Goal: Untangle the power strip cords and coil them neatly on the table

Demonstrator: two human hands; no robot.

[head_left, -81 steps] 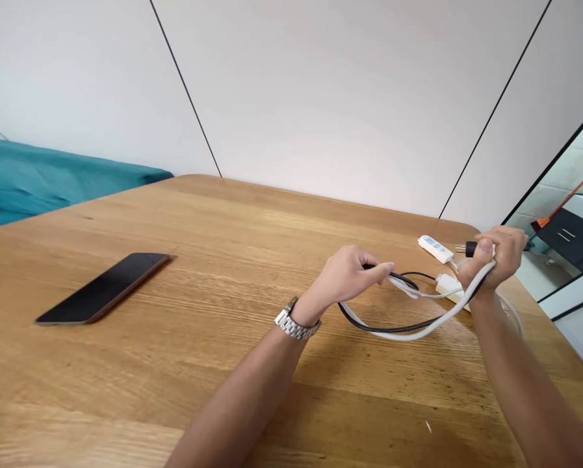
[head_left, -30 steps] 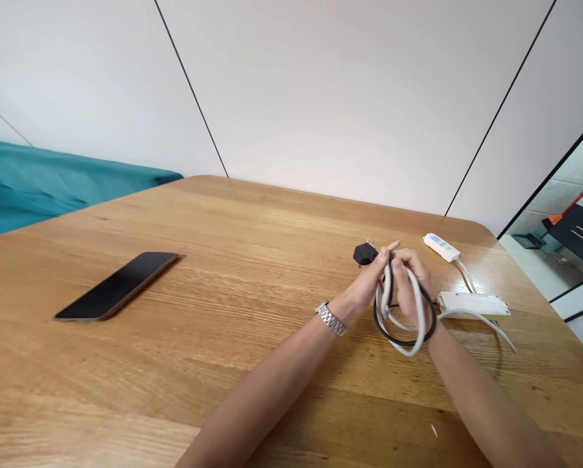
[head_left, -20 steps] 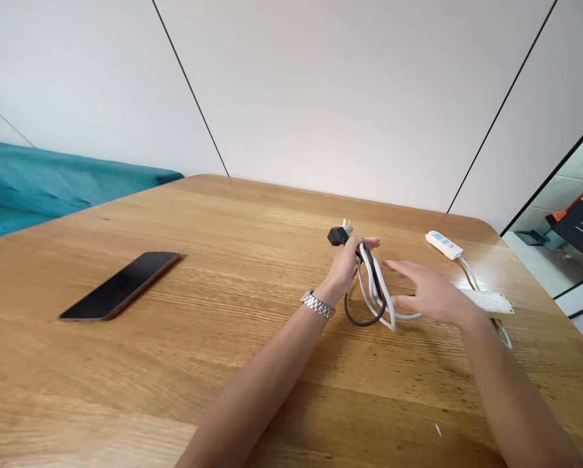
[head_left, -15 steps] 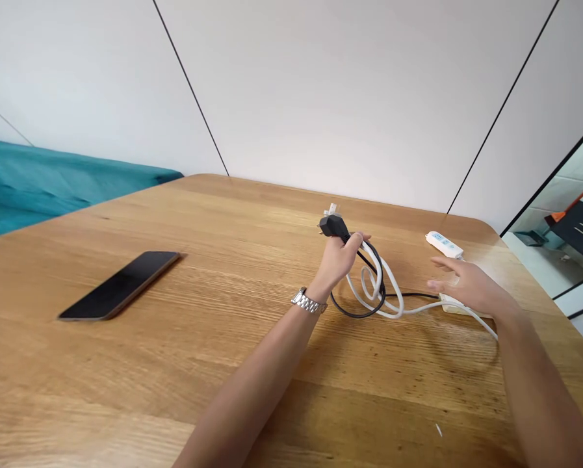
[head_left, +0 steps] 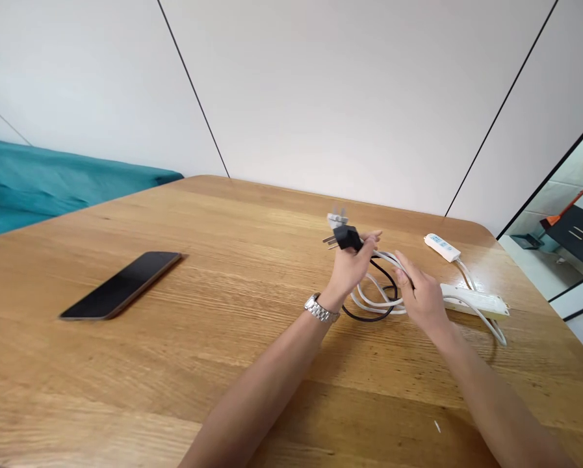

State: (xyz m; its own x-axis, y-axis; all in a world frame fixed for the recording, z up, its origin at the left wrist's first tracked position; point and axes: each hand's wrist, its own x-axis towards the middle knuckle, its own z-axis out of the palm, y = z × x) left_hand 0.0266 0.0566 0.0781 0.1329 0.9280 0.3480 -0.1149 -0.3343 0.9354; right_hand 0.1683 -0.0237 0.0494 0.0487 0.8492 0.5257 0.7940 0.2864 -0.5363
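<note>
My left hand (head_left: pixel 350 263), with a watch (head_left: pixel 322 309) on its wrist, is closed around a black and a white power cord just below their plugs. The black plug (head_left: pixel 348 238) and the white plug (head_left: pixel 337 221) stick out past the thumb, prongs bare. Closed on the white cord (head_left: pixel 387 256), my right hand (head_left: pixel 420 296) is just right of the left. Loops of the black cord (head_left: pixel 369 319) and white cord hang between and below the hands. Behind my right hand lies a white power strip (head_left: pixel 476 301), partly hidden by the hand.
A white controller with blue markings (head_left: pixel 442 247) lies at the back right, its cord running toward the power strip. A phone (head_left: pixel 121 285) lies on the left of the wooden table (head_left: pixel 223 364). A white wall (head_left: pixel 340 97) stands behind; a teal sofa (head_left: pixel 67 175) is at left.
My right hand has moved left from above the power strip and closed on the white cord. My left hand, still holding the cords, has shifted slightly right and down.
</note>
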